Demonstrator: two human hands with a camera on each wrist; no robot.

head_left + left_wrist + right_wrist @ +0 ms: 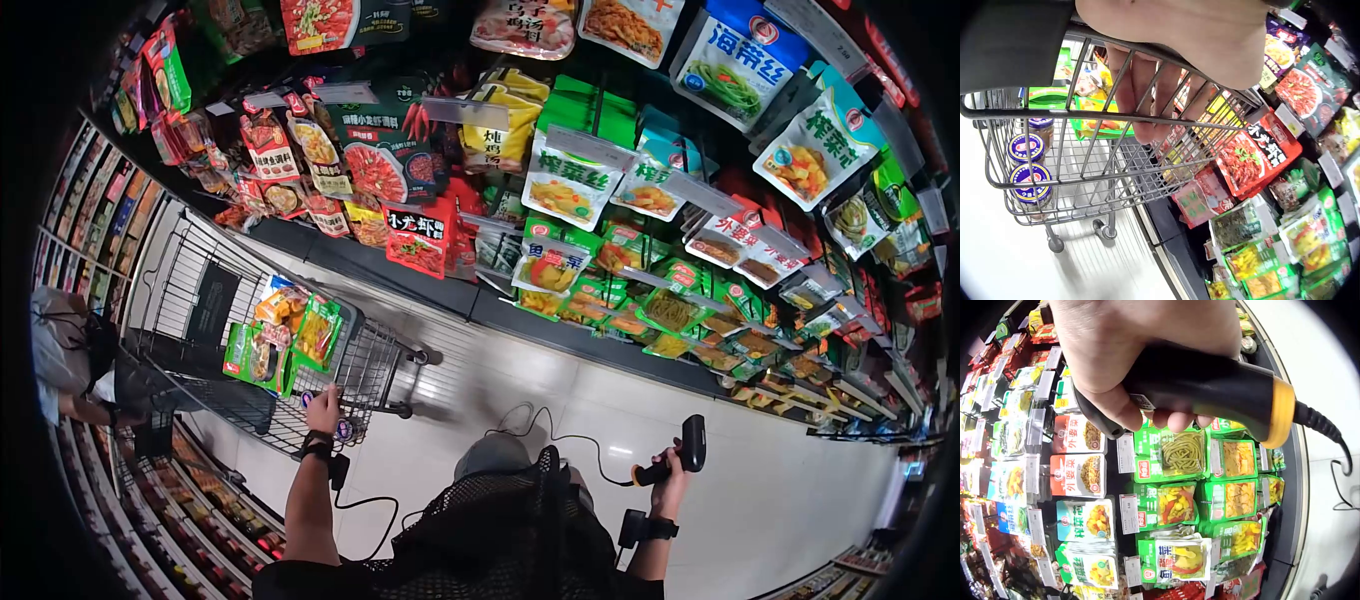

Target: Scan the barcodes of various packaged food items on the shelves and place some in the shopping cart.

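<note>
My left hand (pixel 323 409) grips the handle bar of a wire shopping cart (pixel 236 300); in the left wrist view its fingers (pixel 1147 87) curl round the cart's top bar (pixel 1110 117). The cart holds green snack packs (pixel 270 345) and small jars with blue lids (pixel 1027 176). My right hand (pixel 668 470) holds a black barcode scanner (pixel 683 450) with a coiled cable; the right wrist view shows the fingers (pixel 1129 406) wrapped round its black and orange handle (pixel 1222 387), in front of a shelf wall of packaged foods.
A long shelf of hanging food packets (pixel 560 190) runs along the aisle, with green pickle packs (pixel 1179 500) and red crayfish packs (pixel 1254 156). Another person (pixel 65 360) stands at the left beside the cart. Pale tiled floor (pixel 760 490) stretches ahead.
</note>
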